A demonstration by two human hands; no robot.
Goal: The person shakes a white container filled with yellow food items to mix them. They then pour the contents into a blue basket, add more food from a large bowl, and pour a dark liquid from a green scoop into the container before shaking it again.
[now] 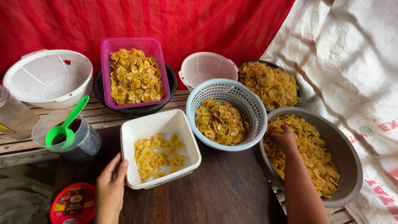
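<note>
Five containers are holding banana chips: a white square basket (159, 147), a light blue round basket (226, 114), a pink rectangular basket (134, 72), a grey metal basin (315, 155) and a dark round bowl (269, 83). Two white colanders are sitting without chips, a large one (47, 76) at the far left and a smaller one (206, 68) tilted behind the blue basket. The pink basket is resting in a black bowl (137, 108).

The left hand (111, 184) is lying against the near left corner of the white square basket, fingers pressed together along its wall and the thumb spread out from them, gripping nothing else. The white basket, with a thin layer of chips (159, 154), is sitting on the dark wooden board (224, 186) just beside the blue basket. The right hand (285, 137) is reaching into the grey basin and resting on its heap of chips; its fingers are curled down into them, and whether they are pinching any cannot be told.

One clear plastic tub (68, 139) is holding a single green scoop (64, 124). One round red lid (74, 204) with a dark printed label is lying at the lower left. A clear jar (14, 114) is standing at the left edge. Red cloth (166, 20) is hanging behind, and a white printed sack (352, 70) with red lettering is covering the right side.
</note>
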